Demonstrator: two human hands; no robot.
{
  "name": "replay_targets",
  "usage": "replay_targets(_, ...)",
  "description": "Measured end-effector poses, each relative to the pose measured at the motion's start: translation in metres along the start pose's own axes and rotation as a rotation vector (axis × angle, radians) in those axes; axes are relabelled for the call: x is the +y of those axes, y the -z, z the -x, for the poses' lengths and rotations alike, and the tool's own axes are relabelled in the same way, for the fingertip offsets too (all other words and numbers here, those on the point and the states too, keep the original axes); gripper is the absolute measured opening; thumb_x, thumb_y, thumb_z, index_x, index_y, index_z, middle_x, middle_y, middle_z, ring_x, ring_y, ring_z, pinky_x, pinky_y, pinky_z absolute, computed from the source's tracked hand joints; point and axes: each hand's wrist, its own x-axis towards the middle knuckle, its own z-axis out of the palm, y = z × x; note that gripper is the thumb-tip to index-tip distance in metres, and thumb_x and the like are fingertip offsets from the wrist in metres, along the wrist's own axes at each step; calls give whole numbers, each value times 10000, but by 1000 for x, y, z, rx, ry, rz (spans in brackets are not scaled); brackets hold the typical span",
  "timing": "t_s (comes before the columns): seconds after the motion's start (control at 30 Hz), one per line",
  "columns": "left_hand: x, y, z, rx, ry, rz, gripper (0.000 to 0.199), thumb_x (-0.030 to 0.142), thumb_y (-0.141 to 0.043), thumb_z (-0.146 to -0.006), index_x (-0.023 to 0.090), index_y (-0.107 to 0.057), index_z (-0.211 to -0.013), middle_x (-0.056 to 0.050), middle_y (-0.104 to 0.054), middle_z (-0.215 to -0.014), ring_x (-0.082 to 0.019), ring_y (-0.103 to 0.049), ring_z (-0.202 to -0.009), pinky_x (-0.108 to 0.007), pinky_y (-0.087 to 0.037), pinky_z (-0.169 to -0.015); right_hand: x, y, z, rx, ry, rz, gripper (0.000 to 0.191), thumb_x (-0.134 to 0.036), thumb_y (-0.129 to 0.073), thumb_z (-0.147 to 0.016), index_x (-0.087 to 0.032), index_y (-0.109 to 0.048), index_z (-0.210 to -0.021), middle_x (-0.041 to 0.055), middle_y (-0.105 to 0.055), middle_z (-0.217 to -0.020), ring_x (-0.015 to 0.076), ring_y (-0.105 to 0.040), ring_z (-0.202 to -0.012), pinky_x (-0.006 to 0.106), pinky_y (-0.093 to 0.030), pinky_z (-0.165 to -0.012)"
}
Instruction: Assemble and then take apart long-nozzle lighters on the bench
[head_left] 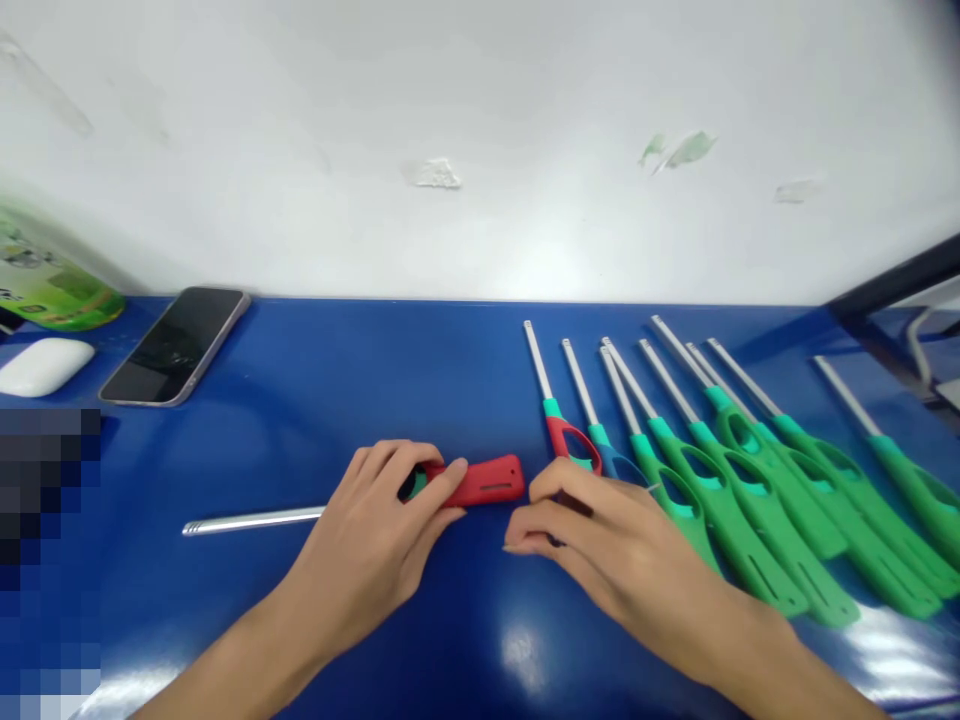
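A red utility lighter (487, 482) with a long metal barrel lies flat on the table, its barrel pointing left. My left hand (382, 520) is closed around its trigger-loop part, thumb and fingers pressing on the red handle. Just right of the handle's end is my right hand (600, 530), fingers curled and pinched together. Whatever that pinch may hold is hidden, though a thin pale tip shows past the knuckles. Behind this hand lie another red lighter (559, 425) and a blue lighter (616, 465), both partly covered by it.
Several green lighters (772, 580) lie side by side on the right of the blue table (360, 380), barrels away from me. At the back left are a phone (176, 345), a white rounded case (46, 366) and a green container (56, 275). A white wall (480, 230) stands behind.
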Motion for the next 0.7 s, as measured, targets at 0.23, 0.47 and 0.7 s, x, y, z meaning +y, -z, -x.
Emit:
replay_targets(0.23,-5,1,-2,5,35,-20,287,169,-569,-1062,158,-595,-1347,-125,-614,-1196,-287,-568,-1069,-466,-489,-891,5,-3,0,-7,1,121,245,-257,-484,-1113,-236,-728,-1120,25,-666,-998,163,-634,-727,323,-489,-656)
replay_targets(0.47,-3,5,1,6,49,7,399,174,-537,-1041,140,-535,-1439,-156,-570,-1277,-312,-554,-1147,-509,-504,-961,-7,3,1,62,217,119,349,-111,-457,-1070,-179,-688,-1322,86,-682,-1078,200,-636,-910,348,-529,-811)
replay_targets(0.7,-10,4,1,-1,57,-73,298,179,-493,-1064,119,-575,-1344,-157,-571,-1254,-298,-567,-1108,-504,-546,-946,-13,-10,-3,163,324,29,220,-213,-554,-1100,-183,-735,-979,5,-723,-890,146,-645,-899,323,-500,-945)
